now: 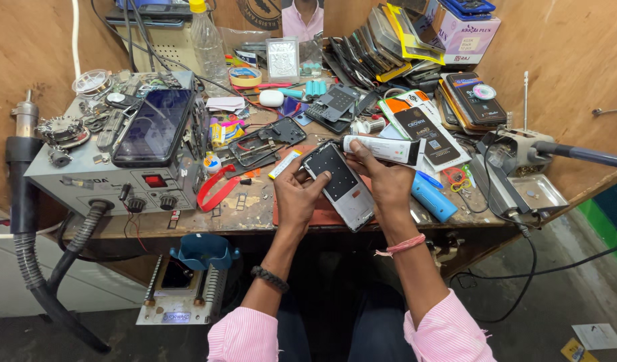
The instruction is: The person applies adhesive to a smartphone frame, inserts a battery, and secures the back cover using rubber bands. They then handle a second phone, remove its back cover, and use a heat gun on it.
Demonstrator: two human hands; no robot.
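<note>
My left grip [296, 196] and my right grip [383, 179] are both clamped on one opened phone body with a pale metal frame and a dark inner panel dotted with small marks [340, 184]; I hold it tilted just above a reddish-brown mat [322, 214] near the front edge of the worktop [255, 213]. My left thumb lies across its lower left side, and my right fingers wrap its upper right edge. The worktop is a scuffed wooden board, crowded from end to end, boxed in by brown plywood walls [570, 53]. On my left stands one grey hot-air rework station with a red switch and two black knobs [107, 175], and a dark phone [154, 127] lies face up on its top. One red curved band [214, 190] rests between the station and my left grip. One blue cylinder [432, 198] lies just right of my right grip, with one shallow metal tray [540, 193] farther right. Beyond my grips lies one white flat box [382, 147]. A grey floor [563, 295] shows below
</note>
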